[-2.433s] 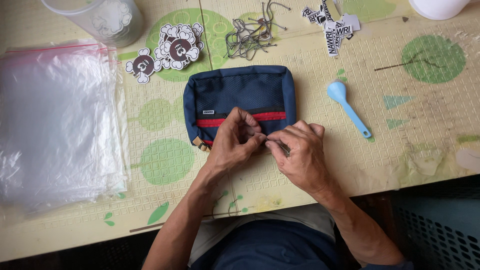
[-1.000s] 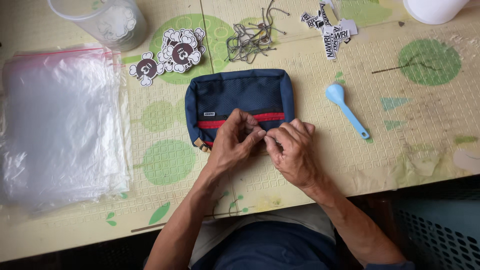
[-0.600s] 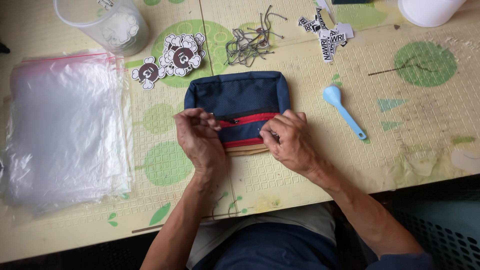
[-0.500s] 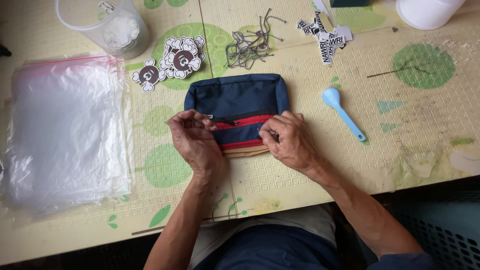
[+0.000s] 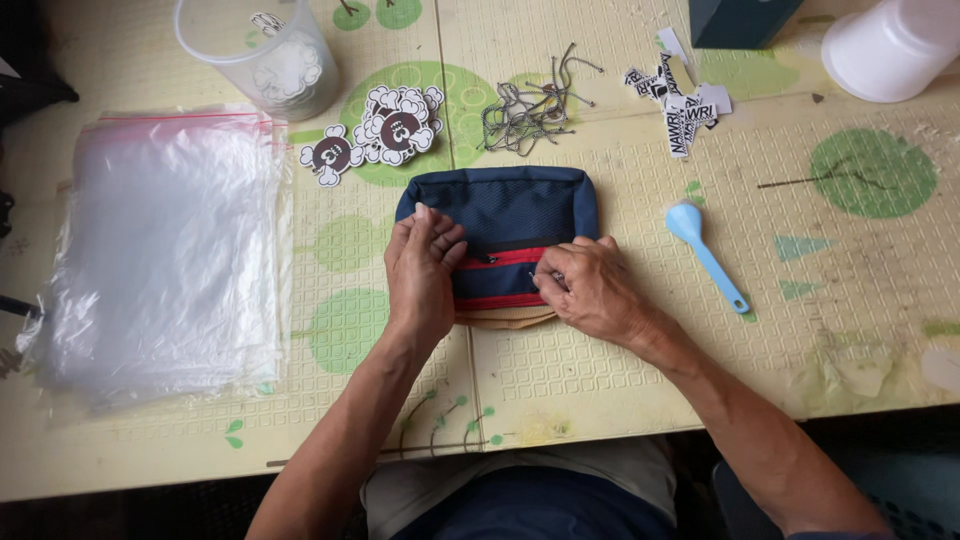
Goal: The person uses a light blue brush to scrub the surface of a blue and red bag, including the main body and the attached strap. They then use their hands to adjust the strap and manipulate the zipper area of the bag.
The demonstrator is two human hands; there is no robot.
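A navy blue pouch [image 5: 510, 208] with a red zipper band lies flat on the patterned mat in front of me. My left hand [image 5: 420, 272] rests on the pouch's left end, fingers pressing the fabric beside the zipper. My right hand [image 5: 588, 290] pinches the pouch's lower right edge at the red band. A tan layer shows under the pouch's near edge.
A stack of clear plastic bags [image 5: 165, 250] lies at the left. Beyond the pouch are round stickers [image 5: 385, 130], a tangle of grey cords [image 5: 530, 105], printed tags [image 5: 680, 100], a clear cup [image 5: 265, 55], a white cup [image 5: 890, 45] and a light blue spoon [image 5: 705, 255].
Both hands were together at the pouch's lower middle. The left hand has since moved to the pouch's left end, and the red zipper band now shows between the hands.
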